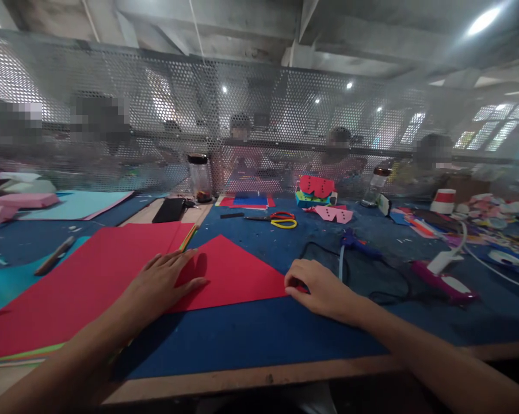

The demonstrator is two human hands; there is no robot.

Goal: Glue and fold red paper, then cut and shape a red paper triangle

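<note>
A red sheet of paper (pixel 236 273), folded into a triangle, lies on the blue table mat (pixel 225 339) in front of me. My left hand (pixel 167 282) rests on its left part with fingers stretched out. At the right corner my right hand (pixel 313 287) pinches the red paper between thumb and curled fingers. Under and beyond my left forearm is a stack of large coloured sheets (pixel 91 282), red on top. Scissors (pixel 281 219) with red and yellow handles lie just beyond the folded paper.
A blue glue gun (pixel 361 244) and its cable lie right of the paper, near a magenta power strip (pixel 445 282). Behind stand a glass jar (pixel 199 178), a black phone (pixel 170 210) and pink paper cut-outs (pixel 335 214). A perforated metal screen (pixel 263 115) borders the table's far side.
</note>
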